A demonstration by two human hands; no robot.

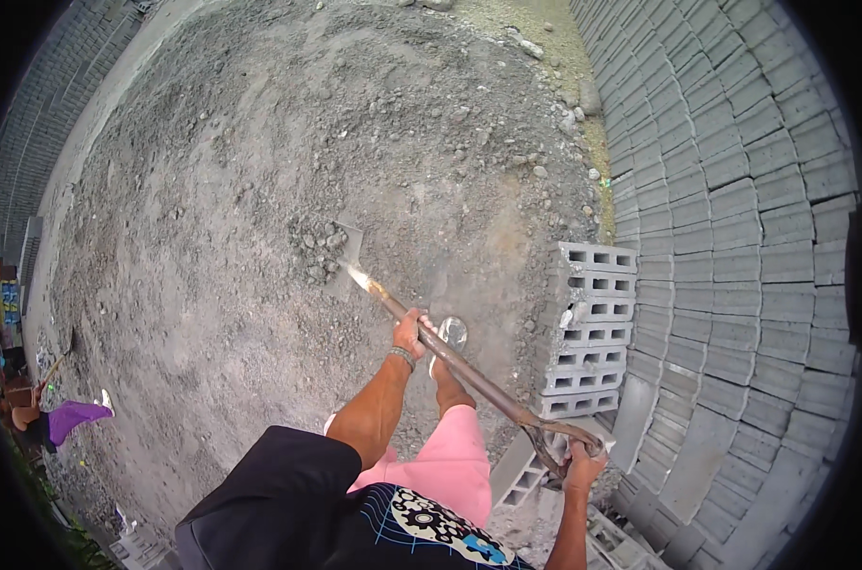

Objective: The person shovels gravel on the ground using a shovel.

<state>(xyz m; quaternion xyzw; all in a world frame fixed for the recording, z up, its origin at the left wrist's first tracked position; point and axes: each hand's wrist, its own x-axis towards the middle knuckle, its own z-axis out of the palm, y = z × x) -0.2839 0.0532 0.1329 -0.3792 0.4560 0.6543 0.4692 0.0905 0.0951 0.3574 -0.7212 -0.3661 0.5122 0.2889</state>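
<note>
Far to the left of the hollow-block stack (591,318), at the rim of the view, rows of grey blocks (56,114) stood beyond the grey gravel (203,313), and nearer on that side was a co-worker in purple trousers (75,418) and a white shoe, with a long-handled tool (56,366) close by. Grey gravel spread from there almost up to the stack. To the left of the stack lay the shovel (459,369), its pale blade level with the stack's top end and bearing a heap of clumps (317,249); whether the blade touched the ground could not be told. Its shaft slanted down toward the stack's lower end. The left hand (410,334), a band (402,356) on its wrist, was closed around the shaft, left of the stack, near a light-coloured shoe (453,331) and the pink shorts (450,451). A loose hollow block (518,475) sat below the stack, toward its left. Just below the stack, the right hand (581,467) was curled around the grip at the shovel's end. Right of the stack rose a broad bank of grey blocks (745,247) in close rows.
</note>
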